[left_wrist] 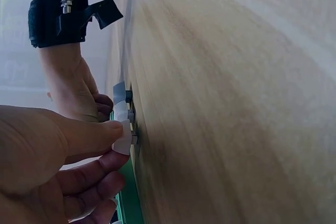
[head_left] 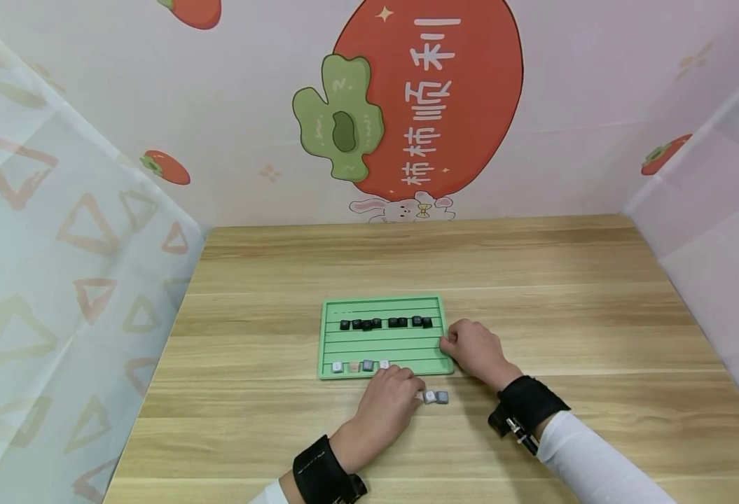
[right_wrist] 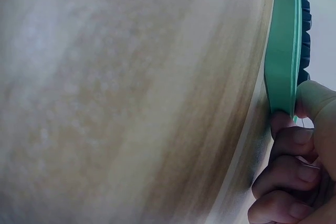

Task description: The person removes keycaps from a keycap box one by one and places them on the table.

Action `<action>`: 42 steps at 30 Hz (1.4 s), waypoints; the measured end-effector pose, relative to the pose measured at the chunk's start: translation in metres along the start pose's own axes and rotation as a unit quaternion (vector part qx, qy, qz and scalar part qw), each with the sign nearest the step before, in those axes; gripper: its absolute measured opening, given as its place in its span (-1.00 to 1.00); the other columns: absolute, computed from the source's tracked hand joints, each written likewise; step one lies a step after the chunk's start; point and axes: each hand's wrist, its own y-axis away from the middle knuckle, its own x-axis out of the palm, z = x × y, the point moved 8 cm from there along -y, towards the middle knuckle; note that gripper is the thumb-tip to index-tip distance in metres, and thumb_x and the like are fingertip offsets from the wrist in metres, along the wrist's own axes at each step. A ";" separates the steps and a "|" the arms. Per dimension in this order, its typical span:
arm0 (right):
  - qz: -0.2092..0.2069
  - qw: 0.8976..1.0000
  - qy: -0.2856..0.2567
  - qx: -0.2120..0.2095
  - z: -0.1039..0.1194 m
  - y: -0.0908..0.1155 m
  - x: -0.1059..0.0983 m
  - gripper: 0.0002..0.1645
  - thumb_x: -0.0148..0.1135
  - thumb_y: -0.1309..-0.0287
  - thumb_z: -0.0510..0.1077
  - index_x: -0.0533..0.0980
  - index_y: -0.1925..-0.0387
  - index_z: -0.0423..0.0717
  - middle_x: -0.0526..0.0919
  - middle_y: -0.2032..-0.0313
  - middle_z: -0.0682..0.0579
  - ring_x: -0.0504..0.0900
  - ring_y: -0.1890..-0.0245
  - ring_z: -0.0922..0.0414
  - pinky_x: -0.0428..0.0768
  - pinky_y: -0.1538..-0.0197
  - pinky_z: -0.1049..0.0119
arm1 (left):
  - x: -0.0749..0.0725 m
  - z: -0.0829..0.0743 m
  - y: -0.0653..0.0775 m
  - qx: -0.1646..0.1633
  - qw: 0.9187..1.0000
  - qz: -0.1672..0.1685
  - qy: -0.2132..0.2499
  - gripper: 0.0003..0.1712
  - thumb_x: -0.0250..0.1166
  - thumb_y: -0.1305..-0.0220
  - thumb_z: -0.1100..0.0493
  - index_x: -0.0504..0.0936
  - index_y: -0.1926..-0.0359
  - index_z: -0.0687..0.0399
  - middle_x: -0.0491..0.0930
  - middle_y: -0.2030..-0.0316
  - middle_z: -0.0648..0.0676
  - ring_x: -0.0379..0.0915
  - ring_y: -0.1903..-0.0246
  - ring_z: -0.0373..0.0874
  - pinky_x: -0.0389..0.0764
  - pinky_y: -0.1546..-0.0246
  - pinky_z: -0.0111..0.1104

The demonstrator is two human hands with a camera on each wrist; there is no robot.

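Note:
A green ridged board (head_left: 382, 346) lies on the table with a row of black keycaps (head_left: 366, 325) across its upper part. Along its lower edge sit a white keycap (head_left: 337, 367), a beige one (head_left: 354, 366), a grey one (head_left: 368, 365) and another white one beside the left hand. My left hand (head_left: 389, 402) pinches a white keycap (left_wrist: 122, 142) between thumb and forefinger, just below the board. To its right are a white keycap (head_left: 430, 397) and a grey keycap (head_left: 442, 397). With thumb and forefinger, my right hand (head_left: 478, 350) grips the board's right edge.
The wooden table (head_left: 249, 420) extends around the board. A printed backdrop (head_left: 249, 105) rises behind it, with patterned side sheets at left and right. Each wrist wears a black band (head_left: 529, 402).

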 end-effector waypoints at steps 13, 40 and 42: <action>0.000 1.000 -0.004 -0.001 0.000 0.001 0.000 -0.53 0.16 -0.03 -0.02 0.22 0.84 0.01 0.14 0.80 0.18 0.20 0.73 0.20 0.10 0.63 0.31 | 0.002 0.000 0.000 0.000 1.000 0.004 0.001 -0.83 0.40 0.01 0.07 0.71 0.33 -0.07 0.60 0.42 -0.13 0.41 0.40 -0.25 0.37 0.37 -0.43; -0.004 1.000 -0.001 -0.006 0.003 0.001 -0.002 -0.53 0.15 -0.03 -0.02 0.20 0.84 0.02 0.12 0.79 0.18 0.18 0.73 0.20 0.08 0.62 0.31 | -0.006 0.005 0.000 -0.013 1.000 -0.012 0.005 -0.78 0.36 -0.04 0.03 0.72 0.26 -0.07 0.63 0.31 -0.11 0.46 0.28 -0.22 0.43 0.27 -0.38; -0.003 1.000 -0.001 -0.006 0.003 0.001 -0.002 -0.53 0.15 -0.03 -0.02 0.19 0.84 0.02 0.11 0.79 0.18 0.16 0.72 0.20 0.07 0.62 0.31 | -0.006 0.006 0.000 -0.013 1.000 -0.011 0.002 -0.79 0.36 -0.04 0.05 0.72 0.25 -0.07 0.63 0.30 -0.11 0.47 0.27 -0.22 0.43 0.27 -0.38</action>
